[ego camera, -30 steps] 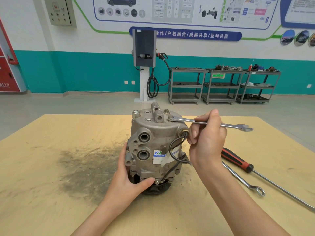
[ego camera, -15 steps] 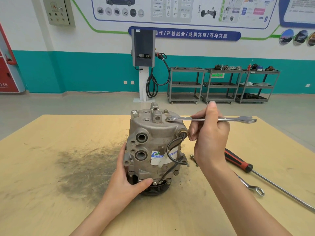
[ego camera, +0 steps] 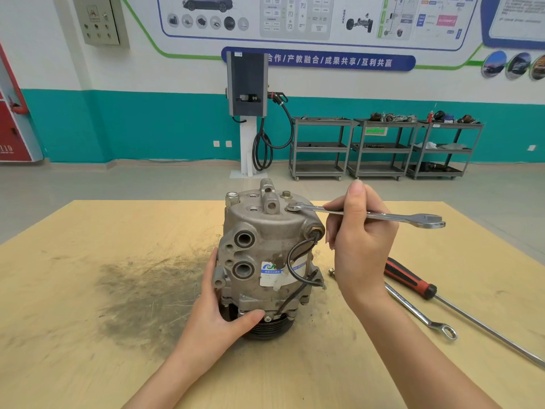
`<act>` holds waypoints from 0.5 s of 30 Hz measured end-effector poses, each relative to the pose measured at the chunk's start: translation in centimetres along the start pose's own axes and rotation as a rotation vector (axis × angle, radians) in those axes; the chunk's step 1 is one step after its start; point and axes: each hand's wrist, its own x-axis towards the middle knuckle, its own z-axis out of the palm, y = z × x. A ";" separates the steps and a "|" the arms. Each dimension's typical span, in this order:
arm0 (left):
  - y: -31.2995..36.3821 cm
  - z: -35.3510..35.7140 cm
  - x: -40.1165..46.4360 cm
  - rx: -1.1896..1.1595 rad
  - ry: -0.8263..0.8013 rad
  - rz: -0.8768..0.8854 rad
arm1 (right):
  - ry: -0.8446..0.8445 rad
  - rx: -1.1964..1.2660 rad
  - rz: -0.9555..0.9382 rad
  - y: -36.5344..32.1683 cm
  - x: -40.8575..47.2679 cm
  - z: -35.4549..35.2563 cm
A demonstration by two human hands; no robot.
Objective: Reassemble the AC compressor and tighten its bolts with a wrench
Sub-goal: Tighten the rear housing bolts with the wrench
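Compressor [ego camera: 265,261] stands upright mid-surface, pulley end down. Your left hand [ego camera: 218,314] wraps its lower body: keep that grip firm to counter torque. Right hand [ego camera: 358,240] holds the wrench [ego camera: 368,215] mid-shank, ring end on a top bolt [ego camera: 292,208]. Slide your grip out toward the open end for leverage, keep the ring flat and fully seated so it doesn't slip. Second top bolt [ego camera: 286,194] looks due next.

Surface [ego camera: 88,364]: tan board, dark grime patch left of the compressor. Spare wrench [ego camera: 418,311] and red-handled screwdriver [ego camera: 413,280] lie right. Behind: charger post [ego camera: 247,113], grey carts [ego camera: 380,149], teal-banded wall.
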 end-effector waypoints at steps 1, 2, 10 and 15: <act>0.0 0.0 0.0 0.002 0.000 0.002 | -0.007 0.004 -0.003 0.0 0.0 0.0; 0.0 0.0 0.0 0.004 0.001 0.004 | -0.014 0.009 -0.006 0.0 0.1 0.0; 0.0 -0.1 0.0 0.008 0.000 0.000 | 0.015 0.044 0.071 0.3 0.5 -0.1; -0.1 0.0 0.0 0.011 0.004 -0.006 | 0.012 0.074 0.107 0.4 0.5 -0.1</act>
